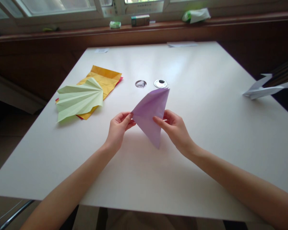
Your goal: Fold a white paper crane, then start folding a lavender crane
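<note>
A purple sheet of paper (150,113), folded into a triangle, is held up just above the white table (206,105). My left hand (118,127) pinches its left corner between thumb and fingers. My right hand (174,127) grips the paper's right edge, thumb on the front. One point of the triangle aims down toward me, another points up toward the far side.
A pleated pale green paper fan (79,99) lies on a yellow sheet (104,80) at the left, red paper beneath. Two small round discs (140,84) (160,83) sit beyond the purple paper. A white folded paper shape (266,89) rests at the right edge. Small items line the windowsill.
</note>
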The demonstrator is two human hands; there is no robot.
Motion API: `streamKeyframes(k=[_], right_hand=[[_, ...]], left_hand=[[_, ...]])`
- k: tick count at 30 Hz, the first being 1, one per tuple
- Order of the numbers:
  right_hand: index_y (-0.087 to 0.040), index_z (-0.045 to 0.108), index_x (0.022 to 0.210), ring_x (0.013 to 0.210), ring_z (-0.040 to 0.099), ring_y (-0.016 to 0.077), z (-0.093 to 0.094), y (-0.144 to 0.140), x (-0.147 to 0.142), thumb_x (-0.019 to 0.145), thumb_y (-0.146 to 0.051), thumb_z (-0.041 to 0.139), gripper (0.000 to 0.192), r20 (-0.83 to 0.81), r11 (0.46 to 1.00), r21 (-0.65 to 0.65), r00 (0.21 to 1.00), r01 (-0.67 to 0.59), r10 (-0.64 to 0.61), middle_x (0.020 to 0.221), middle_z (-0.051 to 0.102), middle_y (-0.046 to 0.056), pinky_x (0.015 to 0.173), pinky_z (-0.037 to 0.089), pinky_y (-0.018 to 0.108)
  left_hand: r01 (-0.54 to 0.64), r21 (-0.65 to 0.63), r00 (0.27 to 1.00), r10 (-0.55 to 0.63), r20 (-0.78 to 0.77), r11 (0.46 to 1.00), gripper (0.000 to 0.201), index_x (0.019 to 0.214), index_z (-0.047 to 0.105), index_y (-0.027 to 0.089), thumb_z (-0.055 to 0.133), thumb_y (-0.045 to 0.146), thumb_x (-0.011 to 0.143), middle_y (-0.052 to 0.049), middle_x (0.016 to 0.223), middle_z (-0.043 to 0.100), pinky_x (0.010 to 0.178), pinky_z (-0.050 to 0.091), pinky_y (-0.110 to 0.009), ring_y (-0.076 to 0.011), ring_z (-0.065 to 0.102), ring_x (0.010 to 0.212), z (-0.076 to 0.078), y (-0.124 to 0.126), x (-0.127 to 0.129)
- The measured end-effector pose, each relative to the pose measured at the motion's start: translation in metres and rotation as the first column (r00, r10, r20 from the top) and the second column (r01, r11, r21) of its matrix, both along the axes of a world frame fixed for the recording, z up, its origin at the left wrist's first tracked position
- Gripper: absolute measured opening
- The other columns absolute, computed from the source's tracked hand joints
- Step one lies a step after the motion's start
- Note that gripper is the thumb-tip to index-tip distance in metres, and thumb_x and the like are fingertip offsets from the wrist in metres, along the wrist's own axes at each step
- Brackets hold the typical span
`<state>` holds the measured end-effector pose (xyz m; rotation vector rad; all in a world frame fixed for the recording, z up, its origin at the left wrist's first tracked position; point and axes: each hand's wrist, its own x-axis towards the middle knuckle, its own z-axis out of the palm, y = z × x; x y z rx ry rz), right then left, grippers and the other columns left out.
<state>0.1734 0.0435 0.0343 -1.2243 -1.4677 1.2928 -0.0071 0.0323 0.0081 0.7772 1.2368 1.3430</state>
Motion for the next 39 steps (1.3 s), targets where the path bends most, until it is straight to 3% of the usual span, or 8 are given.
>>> streamKeyframes(k=[7, 13, 23, 31, 35, 39], right_hand=[[-0.017, 0.060, 0.081, 0.079, 0.055, 0.0180, 0.000, -0.001, -0.002, 0.076, -0.038, 0.062, 0.021, -0.155, 0.997, -0.068, 0.988, -0.025, 0.014, 0.082, 0.062, 0.003, 0.068, 0.043, 0.029], [-0.017, 0.061, 0.082, 0.078, 0.053, 0.0165, -0.001, -0.002, -0.002, 0.078, -0.039, 0.060, 0.022, -0.159, 0.999, -0.036, 0.987, -0.036, 0.030, 0.079, 0.060, 0.002, 0.068, 0.042, 0.027], [-0.019, 0.058, 0.078, 0.062, 0.046, 0.0113, -0.004, -0.005, -0.002, 0.077, -0.044, 0.060, 0.026, -0.194, 0.998, -0.063, 0.981, -0.028, 0.016, 0.069, 0.053, -0.002, 0.055, 0.036, 0.023], [-0.019, 0.057, 0.076, 0.062, 0.048, 0.0128, -0.001, -0.001, -0.002, 0.076, -0.044, 0.059, 0.025, -0.238, 0.995, -0.104, 0.971, -0.012, -0.013, 0.069, 0.055, -0.001, 0.054, 0.037, 0.024], [-0.018, 0.059, 0.076, 0.057, 0.050, 0.0126, 0.004, 0.002, 0.001, 0.074, -0.045, 0.062, 0.027, -0.277, 0.970, -0.240, 0.961, -0.048, -0.021, 0.066, 0.057, 0.000, 0.050, 0.036, 0.024], [-0.017, 0.064, 0.081, 0.064, 0.055, 0.0153, 0.007, 0.003, 0.003, 0.067, -0.037, 0.069, 0.025, -0.280, 0.950, -0.292, 0.960, -0.111, 0.026, 0.075, 0.064, 0.003, 0.054, 0.039, 0.025]], left_hand=[[0.026, -0.007, 0.999, -0.027, -0.036, 1.000, 0.028, 0.093, 0.070, 0.020, 0.069, 0.038, 0.071, -0.002, 0.088, 0.070, 0.077, 0.051, -0.026, -0.0108, 0.063, 0.074, -0.002, 0.000, 0.001], [0.024, -0.035, 0.998, -0.026, -0.049, 0.999, 0.028, 0.091, 0.071, 0.019, 0.070, 0.038, 0.070, -0.003, 0.084, 0.071, 0.074, 0.052, -0.025, -0.0108, 0.063, 0.072, -0.002, 0.000, 0.000], [0.060, -0.076, 0.997, -0.064, -0.046, 0.995, 0.026, 0.089, 0.071, 0.019, 0.069, 0.038, 0.071, -0.004, 0.083, 0.072, 0.076, 0.051, -0.026, -0.0140, 0.066, 0.077, 0.001, -0.002, 0.002], [0.155, 0.109, 0.972, -0.131, -0.196, 0.982, 0.036, 0.105, 0.066, 0.023, 0.069, 0.037, 0.071, -0.003, 0.093, 0.071, 0.074, 0.053, -0.028, -0.0170, 0.066, 0.084, -0.002, 0.000, -0.001], [0.192, 0.155, 0.959, -0.151, -0.242, 0.969, 0.037, 0.100, 0.069, 0.024, 0.075, 0.033, 0.065, -0.001, 0.088, 0.072, 0.073, 0.053, -0.027, -0.0152, 0.065, 0.078, -0.005, 0.003, -0.004], [0.171, 0.184, 0.958, -0.120, -0.261, 0.968, 0.033, 0.095, 0.071, 0.023, 0.076, 0.030, 0.063, -0.002, 0.085, 0.072, 0.070, 0.054, -0.028, -0.0164, 0.065, 0.075, -0.002, 0.002, -0.006]])
